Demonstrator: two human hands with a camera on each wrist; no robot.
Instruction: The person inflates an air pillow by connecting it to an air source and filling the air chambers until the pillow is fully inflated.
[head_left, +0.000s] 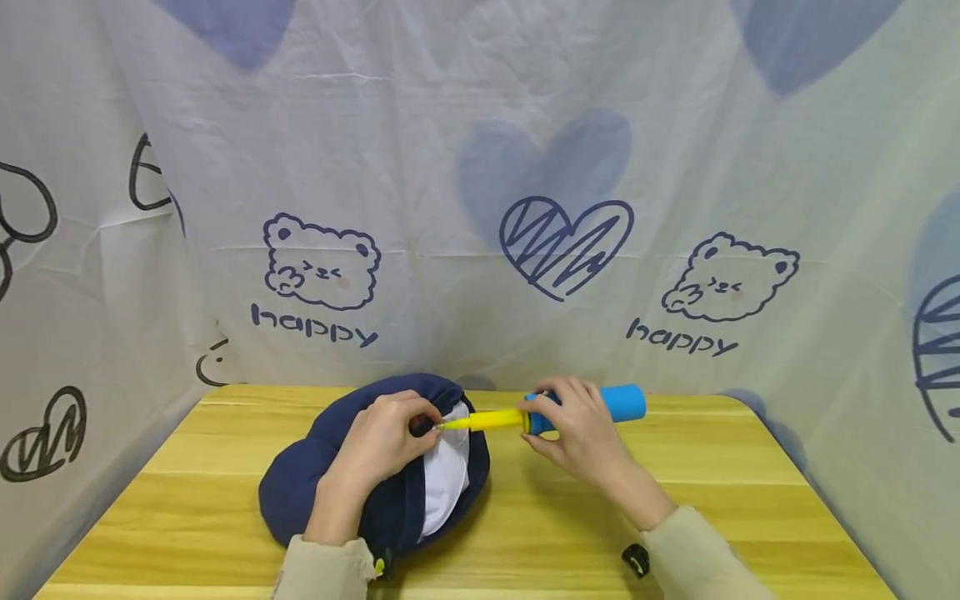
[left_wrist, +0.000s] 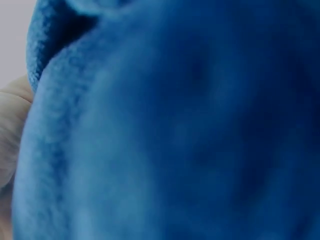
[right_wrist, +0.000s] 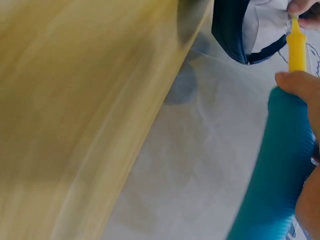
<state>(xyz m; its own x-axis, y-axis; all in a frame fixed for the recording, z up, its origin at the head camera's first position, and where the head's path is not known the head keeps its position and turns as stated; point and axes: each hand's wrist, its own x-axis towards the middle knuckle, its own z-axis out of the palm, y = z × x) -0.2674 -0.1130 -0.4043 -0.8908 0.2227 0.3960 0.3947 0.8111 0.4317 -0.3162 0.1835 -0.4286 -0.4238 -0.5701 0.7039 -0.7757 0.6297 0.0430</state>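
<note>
A navy plush neck pillow [head_left: 315,454] lies on the table, its cover open on the right side with a white inner [head_left: 450,479] showing. My left hand [head_left: 386,433] is over the pillow and pinches a bit of the white inner at the tip of a yellow nozzle [head_left: 487,419]. That nozzle belongs to a blue hand pump [head_left: 626,402], held level by my right hand [head_left: 577,425], whose fingers curl round the nozzle end. Fingertips hide the exact spot where nozzle and pillow meet. Blurred blue plush [left_wrist: 125,150] fills most of the left wrist view.
The wooden table [head_left: 712,467] carries the pillow on its left half. Behind and at both sides hangs a pale cloth [head_left: 442,317] printed with hearts and bears. A small black piece [head_left: 636,560] is at the right sleeve.
</note>
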